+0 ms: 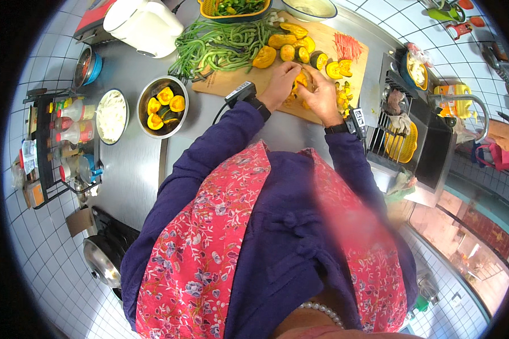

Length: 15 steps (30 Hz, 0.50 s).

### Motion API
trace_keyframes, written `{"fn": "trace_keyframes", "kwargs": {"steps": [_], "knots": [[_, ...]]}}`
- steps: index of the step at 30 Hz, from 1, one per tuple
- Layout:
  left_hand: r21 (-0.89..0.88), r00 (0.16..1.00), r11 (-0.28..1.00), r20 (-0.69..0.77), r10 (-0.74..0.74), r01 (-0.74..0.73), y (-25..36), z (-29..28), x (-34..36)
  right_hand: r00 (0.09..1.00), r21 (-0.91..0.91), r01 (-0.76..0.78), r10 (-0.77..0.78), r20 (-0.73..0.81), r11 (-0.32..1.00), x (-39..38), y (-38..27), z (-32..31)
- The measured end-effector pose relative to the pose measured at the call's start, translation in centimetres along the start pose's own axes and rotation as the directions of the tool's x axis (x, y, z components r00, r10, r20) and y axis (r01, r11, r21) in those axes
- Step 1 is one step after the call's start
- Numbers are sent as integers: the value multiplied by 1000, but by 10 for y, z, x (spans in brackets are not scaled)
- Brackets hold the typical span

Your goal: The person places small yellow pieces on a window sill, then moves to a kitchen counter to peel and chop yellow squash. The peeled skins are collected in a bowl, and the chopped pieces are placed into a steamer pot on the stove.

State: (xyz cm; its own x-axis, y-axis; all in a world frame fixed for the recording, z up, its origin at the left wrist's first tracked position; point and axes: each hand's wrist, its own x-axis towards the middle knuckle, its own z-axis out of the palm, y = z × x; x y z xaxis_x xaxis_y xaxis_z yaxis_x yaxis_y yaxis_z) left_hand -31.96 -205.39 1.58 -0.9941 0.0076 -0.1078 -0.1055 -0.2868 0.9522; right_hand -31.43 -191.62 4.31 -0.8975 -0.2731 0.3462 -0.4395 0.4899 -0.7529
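Note:
At the middle of the wooden cutting board (226, 85), my left hand (283, 85) and my right hand (320, 96) meet with curled fingers over a yellow pumpkin piece (301, 80), which is partly hidden by them. Orange pumpkin scraps (344, 97) lie beside my right hand. Cut pumpkin chunks (264, 56) and dark-skinned slices sit along the board above my hands. Long green beans (209, 45) are heaped on the left, and red strips (348, 45) lie at the upper right of the board.
A steel bowl of pumpkin (144, 101), a plate of white shreds (112, 116) and a white kettle (141, 28) stand left, beside a condiment rack (70, 130). A yellow basket of greens (232, 7) sits at the back. The sink (435, 158) with a drain rack is right.

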Motion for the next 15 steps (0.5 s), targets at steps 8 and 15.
{"fn": "trace_keyframes", "kwargs": {"steps": [8, 15], "knots": [[451, 969, 858, 124, 214, -247, -4, -6, 0, 825, 279, -488, 333, 456, 827, 4, 30, -8], [583, 970, 782, 39, 240, -217, 18, -21, 1, 750, 125, -564, 444, 491, 816, -8, 41, -10]]}}
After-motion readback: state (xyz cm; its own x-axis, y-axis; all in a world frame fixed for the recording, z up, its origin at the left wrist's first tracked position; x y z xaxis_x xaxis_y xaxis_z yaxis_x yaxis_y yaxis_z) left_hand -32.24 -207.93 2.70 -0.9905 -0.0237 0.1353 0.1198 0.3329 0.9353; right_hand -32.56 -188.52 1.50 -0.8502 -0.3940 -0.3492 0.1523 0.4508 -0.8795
